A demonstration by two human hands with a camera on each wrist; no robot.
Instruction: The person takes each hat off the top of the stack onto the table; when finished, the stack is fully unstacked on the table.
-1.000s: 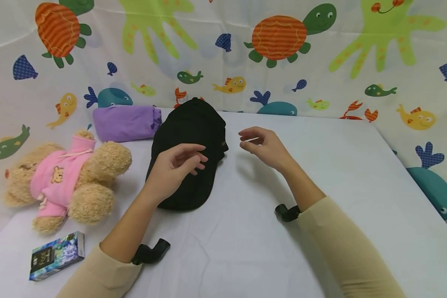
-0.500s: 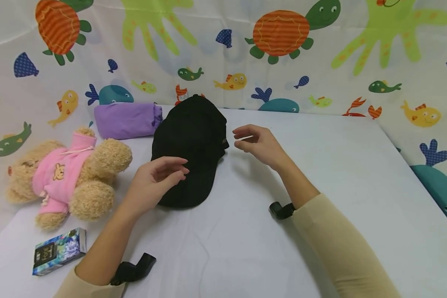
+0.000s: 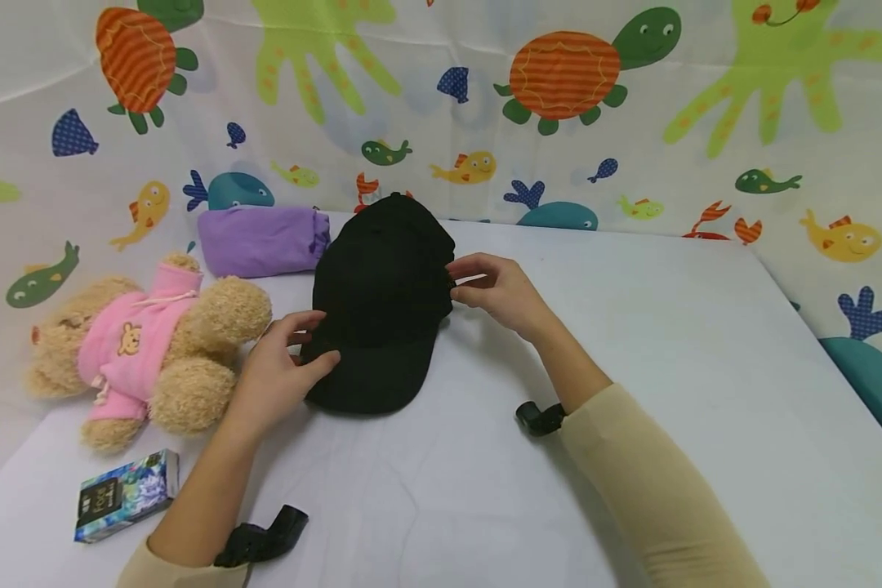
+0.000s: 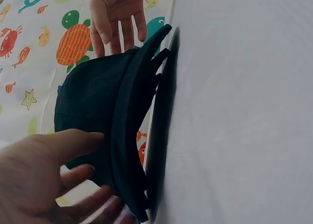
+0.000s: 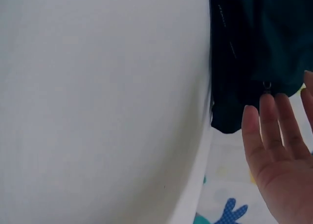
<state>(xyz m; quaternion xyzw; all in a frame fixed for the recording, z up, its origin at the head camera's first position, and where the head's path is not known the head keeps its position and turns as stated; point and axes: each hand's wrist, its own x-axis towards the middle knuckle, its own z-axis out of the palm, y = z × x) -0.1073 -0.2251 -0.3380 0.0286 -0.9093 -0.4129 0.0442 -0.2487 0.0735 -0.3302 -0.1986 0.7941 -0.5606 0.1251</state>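
Observation:
A black baseball cap (image 3: 382, 302) lies on the white table, its brim pointing toward me. At the cap's left side is my left hand (image 3: 275, 367), thumb and fingers spread, fingertips right at the edge of crown and brim. From the right my right hand (image 3: 503, 294) reaches the cap's side with its fingertips at the fabric. In the left wrist view the cap (image 4: 93, 97) stands between both hands, and the left thumb overlaps its crown. The right wrist view shows relaxed, fairly straight fingers (image 5: 269, 121) close to the cap's lower edge.
Left of the cap lies a teddy bear (image 3: 135, 351) in a pink hoodie. A purple folded cloth bundle (image 3: 260, 241) sits behind it, and a small blue patterned box (image 3: 128, 494) lies at the front left. A curtain (image 3: 404, 82) with sea animals hangs behind the table.
My left hand has moved left and down, from over the cap to its left side. My right hand has come slightly left to the cap's right side. The cap stays in place.

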